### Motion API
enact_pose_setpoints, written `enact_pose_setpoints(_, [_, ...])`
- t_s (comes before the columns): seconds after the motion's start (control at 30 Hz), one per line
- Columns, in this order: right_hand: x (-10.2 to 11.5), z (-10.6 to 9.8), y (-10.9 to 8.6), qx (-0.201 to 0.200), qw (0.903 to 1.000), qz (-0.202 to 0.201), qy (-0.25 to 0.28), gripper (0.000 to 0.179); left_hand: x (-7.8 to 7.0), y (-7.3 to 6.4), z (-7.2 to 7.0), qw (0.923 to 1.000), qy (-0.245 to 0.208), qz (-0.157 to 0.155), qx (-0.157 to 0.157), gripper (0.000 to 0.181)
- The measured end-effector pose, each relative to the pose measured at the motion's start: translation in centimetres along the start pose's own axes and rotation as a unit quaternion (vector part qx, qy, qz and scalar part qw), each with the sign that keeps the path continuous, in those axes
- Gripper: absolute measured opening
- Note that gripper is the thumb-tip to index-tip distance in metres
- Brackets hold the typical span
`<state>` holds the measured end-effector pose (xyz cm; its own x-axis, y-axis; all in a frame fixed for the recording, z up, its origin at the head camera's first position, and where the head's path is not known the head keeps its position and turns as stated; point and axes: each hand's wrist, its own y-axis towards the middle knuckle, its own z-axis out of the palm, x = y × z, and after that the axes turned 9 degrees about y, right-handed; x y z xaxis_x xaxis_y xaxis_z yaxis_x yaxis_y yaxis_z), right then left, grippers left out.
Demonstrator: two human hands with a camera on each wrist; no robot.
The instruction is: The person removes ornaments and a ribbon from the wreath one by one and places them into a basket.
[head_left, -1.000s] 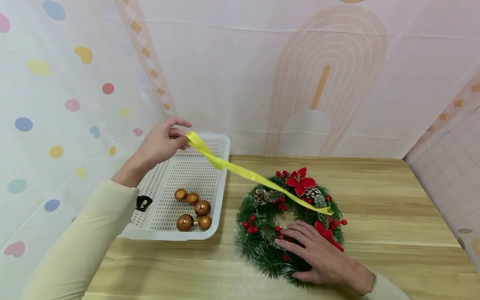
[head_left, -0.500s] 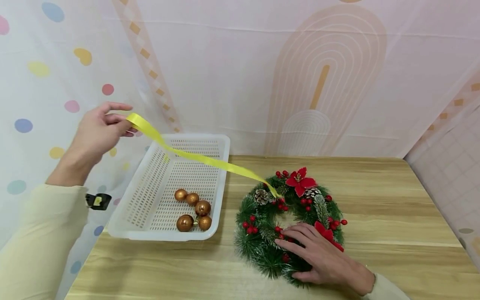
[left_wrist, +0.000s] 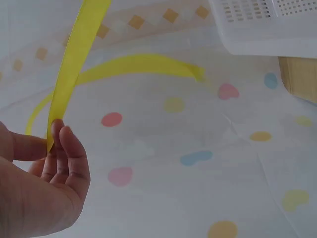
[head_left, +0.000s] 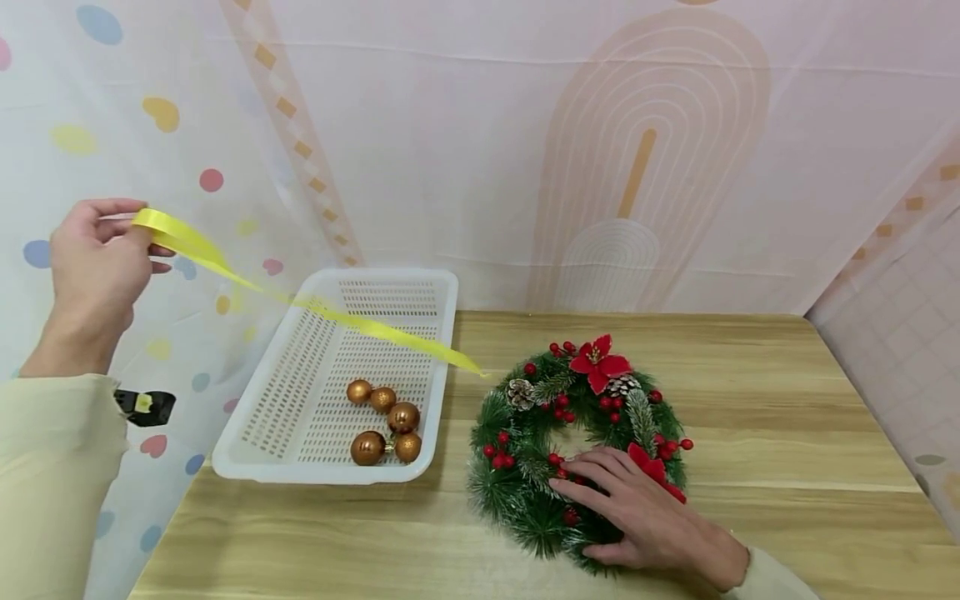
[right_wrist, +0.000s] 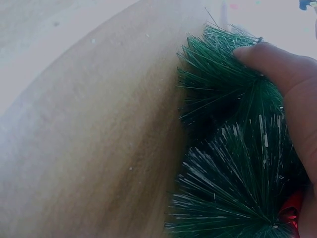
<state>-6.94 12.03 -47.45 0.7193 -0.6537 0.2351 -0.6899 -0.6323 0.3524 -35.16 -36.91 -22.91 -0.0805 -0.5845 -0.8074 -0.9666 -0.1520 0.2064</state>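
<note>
High at the far left, my left hand (head_left: 101, 271) pinches one end of a yellow satin ribbon (head_left: 405, 338) between thumb and fingers. The ribbon (left_wrist: 74, 54) curls loosely from the pinch, and its trailing end hangs over the white basket toward the wreath's left side. A green Christmas wreath (head_left: 498, 492) with red berries, pine cones and red poinsettias lies on the wooden table. My right hand (head_left: 645, 512) rests across its lower right part, fingers spread toward the centre hole. In the right wrist view the thumb (right_wrist: 277, 62) lies over the green needles (right_wrist: 223, 178).
A white perforated basket (head_left: 447, 367) stands left of the wreath and holds several copper-coloured baubles (head_left: 367, 447). The table (head_left: 787, 417) extends to the right. A patterned cloth backdrop (head_left: 450, 150) rises right behind it and along the left side.
My left hand has moved left and slightly up, drawing the ribbon off the wreath and across the basket. The right hand and wreath have stayed where they were.
</note>
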Motion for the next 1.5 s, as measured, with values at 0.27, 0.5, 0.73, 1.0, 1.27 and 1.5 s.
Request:
enact_pose_setpoints(0.27, [0.1,0.0,-0.1,0.001,1.0,0.005,-0.004,0.088,0.6,0.5,-0.8,0.997,-0.041,-0.006,-0.065,0.021])
enact_pose_setpoints(0.5, [0.2,-0.1,-0.2,-0.003,1.0,0.002,-0.004,0.087,-0.3,0.0,-0.2,0.9991,-0.02,0.01,-0.036,0.024])
enact_pose_setpoints(0.73, [0.2,-0.2,0.0,-0.002,1.0,-0.001,0.004,0.085,-0.1,-1.0,2.6,0.9948,0.045,0.065,0.064,0.02])
enact_pose_setpoints(1.0, [0.2,-0.1,0.2,-0.017,0.9997,-0.014,0.009,0.085,1.3,-2.4,6.8,0.9711,0.142,0.115,0.154,0.039])
enact_pose_setpoints(1.27, [0.2,0.1,0.1,-0.02,0.9997,-0.017,-0.002,0.086,2.5,-3.3,9.0,0.9389,0.178,0.121,0.268,0.049])
enact_pose_setpoints(1.5, [0.3,0.1,0.1,-0.026,0.9994,-0.022,-0.005,0.086,3.0,-4.2,10.4,0.9294,0.185,0.146,0.284,0.042])
